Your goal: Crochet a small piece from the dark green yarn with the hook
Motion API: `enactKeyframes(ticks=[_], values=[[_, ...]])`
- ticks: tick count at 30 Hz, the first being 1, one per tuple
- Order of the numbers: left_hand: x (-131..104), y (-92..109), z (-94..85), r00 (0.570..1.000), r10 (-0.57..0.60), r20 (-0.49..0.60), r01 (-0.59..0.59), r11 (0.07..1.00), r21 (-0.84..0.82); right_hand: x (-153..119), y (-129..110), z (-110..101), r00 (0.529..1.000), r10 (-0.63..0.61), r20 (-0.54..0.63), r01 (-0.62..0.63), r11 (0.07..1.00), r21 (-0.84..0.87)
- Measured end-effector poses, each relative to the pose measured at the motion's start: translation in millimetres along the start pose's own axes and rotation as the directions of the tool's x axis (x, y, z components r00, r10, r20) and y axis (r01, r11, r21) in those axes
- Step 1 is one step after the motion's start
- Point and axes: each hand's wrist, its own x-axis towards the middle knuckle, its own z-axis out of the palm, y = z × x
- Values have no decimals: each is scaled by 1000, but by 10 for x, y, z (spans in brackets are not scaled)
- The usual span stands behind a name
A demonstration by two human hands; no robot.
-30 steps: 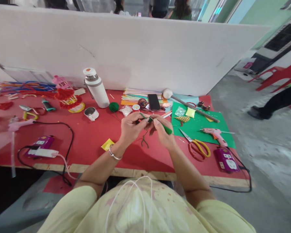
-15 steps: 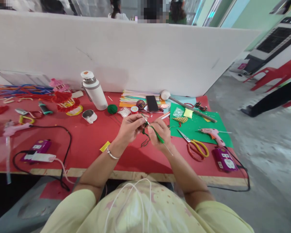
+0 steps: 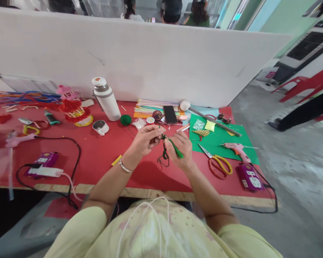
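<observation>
Well, at the centre of the frame the left hand (image 3: pixel 147 139) has thumb and forefinger pressed together on the dark green yarn piece (image 3: pixel 165 152), whose ends dangle below. The right hand (image 3: pixel 183 147) is closed around a green-handled tool (image 3: pixel 176 148) — probably a hook — slanting up and left, its tip too small to make out against the yarn. The step in hand looks like working a stitch; the next move seems to call for a firm left pinch, even tension and a small turn of the tool. Left of the hands, the green yarn ball (image 3: pixel 126 120) sits on the red table (image 3: pixel 97 159) — with scissors (image 3: pixel 212 156) right of centre and a white flask (image 3: pixel 110 105) towards the upper left
</observation>
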Motion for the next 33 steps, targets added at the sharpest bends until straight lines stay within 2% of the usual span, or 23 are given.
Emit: enactKeyframes(ticks=[2, 5, 7, 9, 11, 12, 14, 17, 19, 21, 23, 24, 27, 29, 31, 33], values=[[-7, 8, -8, 1000, 17, 11, -17, 1000, 15, 15, -16, -32, 998, 52, 39, -53, 998, 32], [-6, 16, -15, 998, 52, 44, -54, 997, 51, 33, -30, -68, 978, 184, 99, -203, 951, 232], [3, 16, -16, 997, 58, 52, -62, 995, 76, 29, -29, -63, 935, 316, 160, -354, 850, 389], [13, 14, -13, 997, 58, 43, -62, 993, 102, 16, -24, -37, 863, 446, 236, -501, 704, 504], [18, 15, -5, 998, 60, 32, -63, 991, 119, 4, -22, -11, 799, 523, 297, -589, 577, 566], [18, 16, 2, 998, 61, 27, -63, 991, 122, 3, -24, -3, 783, 538, 312, -606, 547, 577], [17, 18, 22, 998, 63, 10, -64, 991, 114, 11, -37, 0, 791, 534, 299, -599, 574, 558], [21, 9, 58, 998, 56, -25, -54, 994, 94, 45, -68, -11, 843, 499, 201, -531, 713, 458], [33, -9, 79, 992, 91, -91, -85, 994, 67, 74, -79, -3, 880, 451, 146, -471, 794, 385], [51, -33, 95, 976, 151, -160, -145, 988, 51, 101, -71, 26, 895, 433, 108, -442, 829, 342], [65, -55, 108, 961, 216, -172, -205, 976, 80, 119, -49, 68, 898, 438, 51, -433, 852, 295], [71, -64, 112, 942, 284, -176, -267, 957, 113, 125, -36, 90, 898, 439, 27, -429, 863, 267], [102, -74, 108, 838, 516, -180, -479, 852, 213, 147, -2, 136, 898, 440, 9, -432, 877, 211], [141, -61, 93, 780, 600, -178, -559, 796, 233, 180, 11, 141, 893, 449, 22, -442, 870, 220], [182, -30, 77, 775, 609, -170, -571, 790, 224, 234, 16, 125, 885, 466, 7, -451, 852, 264], [211, 13, 73, 812, 566, -142, -534, 819, 210, 299, 18, 95, 868, 496, -28, -462, 826, 323]])
